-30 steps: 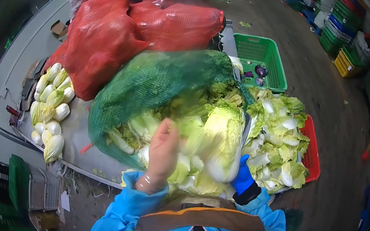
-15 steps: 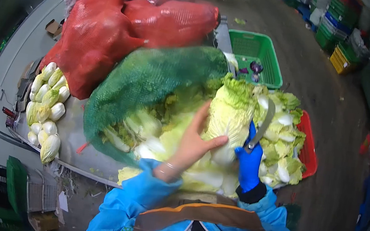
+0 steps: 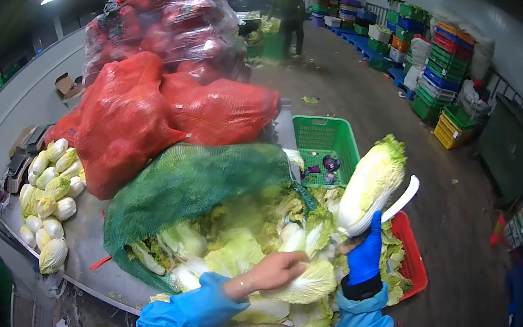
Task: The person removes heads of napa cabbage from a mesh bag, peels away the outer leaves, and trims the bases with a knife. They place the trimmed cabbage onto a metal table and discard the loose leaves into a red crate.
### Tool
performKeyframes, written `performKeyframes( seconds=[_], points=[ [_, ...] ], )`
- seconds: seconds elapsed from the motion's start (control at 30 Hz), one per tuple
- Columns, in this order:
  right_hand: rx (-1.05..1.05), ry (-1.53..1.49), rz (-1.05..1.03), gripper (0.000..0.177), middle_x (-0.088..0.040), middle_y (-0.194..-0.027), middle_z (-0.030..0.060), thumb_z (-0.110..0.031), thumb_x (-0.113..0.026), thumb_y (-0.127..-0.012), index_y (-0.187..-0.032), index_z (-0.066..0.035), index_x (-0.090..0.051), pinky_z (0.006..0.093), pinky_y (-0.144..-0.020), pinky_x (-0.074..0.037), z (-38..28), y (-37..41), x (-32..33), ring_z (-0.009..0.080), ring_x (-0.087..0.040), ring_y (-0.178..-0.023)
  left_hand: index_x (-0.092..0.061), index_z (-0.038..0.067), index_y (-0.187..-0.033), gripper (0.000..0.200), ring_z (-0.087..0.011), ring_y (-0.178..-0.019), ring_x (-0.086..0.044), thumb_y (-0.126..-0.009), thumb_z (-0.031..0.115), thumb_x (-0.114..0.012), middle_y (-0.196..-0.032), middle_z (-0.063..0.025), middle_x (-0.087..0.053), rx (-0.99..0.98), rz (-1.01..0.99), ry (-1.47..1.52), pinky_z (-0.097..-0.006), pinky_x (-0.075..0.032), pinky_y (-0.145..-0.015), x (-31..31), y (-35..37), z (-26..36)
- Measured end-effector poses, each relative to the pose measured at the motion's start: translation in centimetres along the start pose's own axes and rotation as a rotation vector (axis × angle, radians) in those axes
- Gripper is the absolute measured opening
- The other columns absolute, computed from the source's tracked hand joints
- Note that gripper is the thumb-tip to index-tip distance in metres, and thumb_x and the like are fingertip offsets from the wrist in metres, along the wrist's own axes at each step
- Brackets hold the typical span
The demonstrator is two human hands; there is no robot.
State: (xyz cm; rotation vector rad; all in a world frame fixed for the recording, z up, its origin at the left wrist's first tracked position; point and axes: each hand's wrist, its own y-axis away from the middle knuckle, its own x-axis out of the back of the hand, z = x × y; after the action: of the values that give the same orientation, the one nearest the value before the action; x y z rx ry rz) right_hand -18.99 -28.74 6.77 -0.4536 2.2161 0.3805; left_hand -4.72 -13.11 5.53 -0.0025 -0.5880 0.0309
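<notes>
My gloved right hand [image 3: 365,252] is closed around a knife [image 3: 402,201] with a curved blade pointing up. The same hand holds up a head of Chinese cabbage [image 3: 371,184], its white base down by the glove and its leafy top tilted right. My bare left hand [image 3: 273,273] is lower and to the left, fingers curled at a loose cabbage leaf [image 3: 311,282]. Beneath both hands lies a pile of leaves and cabbages [image 3: 234,249], partly inside a green mesh sack [image 3: 194,177].
Trimmed cabbages [image 3: 57,200] are stacked on the left of the metal table [image 3: 84,265]. Full red mesh sacks [image 3: 124,121] stand behind. A green crate [image 3: 327,136] holds purple scraps, and a red crate [image 3: 414,259] sits at the right. Another person [image 3: 288,17] stands far back.
The cabbage has gone from between both hands to my right hand alone, raised and further right. My left hand has come off it and moved down to a loose leaf. The view has tipped up.
</notes>
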Motion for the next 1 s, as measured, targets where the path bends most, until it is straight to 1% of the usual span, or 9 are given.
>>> performKeyframes(
  seconds=[0.03,0.1,0.17,0.23,0.3,0.4,0.53,0.83,1.0],
  points=[
    [-0.054,0.079,-0.011,0.04,-0.053,-0.06,0.0011,-0.044,-0.059,-0.081,-0.097,-0.009,-0.049,0.0294,-0.041,-0.042,-0.7,0.1,0.4,0.0123,-0.05,-0.043,-0.035,0.015,-0.13,0.055,-0.0294,-0.099,-0.056,-0.083,0.033,-0.058,-0.104,-0.0177,-0.059,0.333,-0.182,-0.156,-0.0379,-0.044,-0.083,-0.1,-0.2,-0.7],
    [-0.132,0.021,0.034,0.029,-0.031,-0.042,-0.0048,-0.033,-0.063,-0.079,-0.081,-0.011,-0.045,0.026,-0.029,-0.027,-0.8,1.8,-1.8,0.0074,-0.027,-0.026,-0.023,0.017,-0.136,0.07,-0.0311,-0.116,-0.045,-0.08,0.032,-0.062,-0.124,-0.0219,-0.046,0.014,0.263,-0.108,-0.0385,-0.039,-0.092,-1.2,-0.1,-4.5],
    [0.182,0.324,-0.065,0.03,-0.047,-0.056,-0.0029,-0.017,-0.067,-0.075,-0.098,-0.007,-0.052,0.0236,-0.034,-0.03,0.6,2.9,-0.7,0.0059,-0.037,-0.036,-0.018,0.014,-0.138,0.082,-0.0317,-0.126,-0.032,-0.076,0.029,-0.068,-0.135,-0.0242,-0.031,0.057,0.238,0.487,-0.0405,-0.033,-0.099,2.3,-1.3,-1.1],
    [0.32,0.547,-0.171,0.08,-0.055,-0.106,0.0023,0.0,-0.069,-0.067,-0.136,-0.005,-0.03,0.0172,-0.053,-0.04,0.8,4.5,-2.8,0.0068,-0.053,-0.07,-0.017,0.012,-0.138,0.088,-0.0299,-0.127,-0.03,-0.071,0.023,-0.073,-0.134,-0.0244,-0.031,-0.073,0.37,0.726,-0.0419,-0.033,-0.098,4.2,-1.8,3.7],
    [0.475,0.624,-0.282,0.078,-0.055,-0.112,0.006,0.0,-0.071,-0.065,-0.134,-0.004,-0.034,0.0164,-0.054,-0.041,2.6,4.7,-3.5,0.0062,-0.054,-0.076,-0.017,0.008,-0.137,0.09,-0.0272,-0.126,-0.03,-0.069,0.02,-0.075,-0.133,-0.0222,-0.032,-0.108,0.396,0.593,-0.0366,-0.033,-0.097,4.8,-2.2,6.5],
    [-0.004,0.377,-0.3,0.08,-0.049,-0.124,0.0108,-0.025,-0.072,-0.072,-0.136,-0.005,-0.028,0.0243,-0.079,-0.047,1.4,5.7,-2.4,0.0159,-0.054,-0.101,-0.022,0.007,-0.135,0.081,-0.0214,-0.119,-0.039,-0.072,0.014,-0.072,-0.13,-0.013,-0.038,-0.249,0.477,0.904,-0.0319,-0.032,-0.098,4.8,-2.0,6.8],
    [-0.358,-0.039,-0.429,0.084,-0.036,-0.135,0.0117,-0.051,-0.061,-0.075,-0.136,-0.007,-0.025,0.043,-0.103,-0.03,7.0,5.1,4.2,0.0284,-0.038,-0.122,-0.028,0.005,-0.133,0.067,-0.0195,-0.114,-0.043,-0.077,0.007,-0.066,-0.126,-0.0092,-0.043,-0.175,0.411,1.404,-0.0318,-0.036,-0.096,3.3,-0.6,6.6],
    [-0.486,-0.176,-0.341,0.06,-0.049,-0.124,0.0114,-0.038,-0.054,-0.084,-0.131,-0.006,-0.036,0.0406,-0.091,-0.043,8.7,5.2,4.0,0.0262,-0.051,-0.109,-0.044,0.0,-0.123,0.053,-0.0149,-0.096,-0.056,-0.075,-0.002,-0.066,-0.103,-0.0107,-0.06,-0.096,0.87,0.698,-0.027,-0.043,-0.086,2.2,-0.1,4.2],
    [-0.455,-0.126,-0.237,0.061,-0.043,-0.13,0.0128,-0.045,-0.046,-0.085,-0.133,-0.009,-0.034,0.0485,-0.099,-0.035,8.3,4.9,3.1,0.0308,-0.044,-0.116,-0.051,0.004,-0.1,0.012,-0.0127,-0.073,-0.056,-0.089,0.007,-0.046,-0.087,-0.0035,-0.058,-0.087,0.779,1.129,-0.0257,-0.046,-0.069,2.2,1.8,3.6]
  ],
)
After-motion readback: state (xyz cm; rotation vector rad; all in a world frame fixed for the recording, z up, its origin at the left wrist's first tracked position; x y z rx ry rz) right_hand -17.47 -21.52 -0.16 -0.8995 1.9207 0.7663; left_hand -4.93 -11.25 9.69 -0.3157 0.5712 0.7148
